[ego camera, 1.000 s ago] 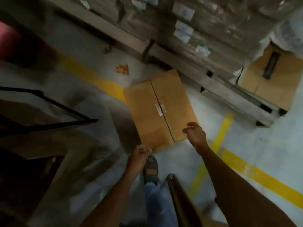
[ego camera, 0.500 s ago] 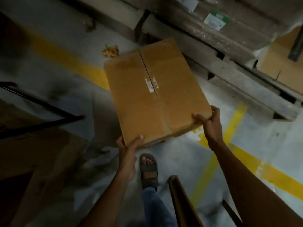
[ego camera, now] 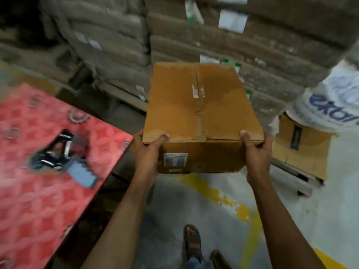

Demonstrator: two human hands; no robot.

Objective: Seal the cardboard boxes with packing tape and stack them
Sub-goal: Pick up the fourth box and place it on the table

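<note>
Two boxes and one tape gun (ego camera: 58, 156), which lies on the red table (ego camera: 38, 200). One box (ego camera: 196, 105) hangs above the floor between both hands; the second box (ego camera: 303, 152) sits at right under a white sack (ego camera: 330, 98). The left hand (ego camera: 147, 152) and right hand (ego camera: 256, 152) each clasp a near corner, thumbs on top.

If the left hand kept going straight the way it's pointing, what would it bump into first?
The left hand grips the cardboard box at its near corner. Going straight on, both would probably meet the wrapped stack behind, though depth is unclear.
</note>
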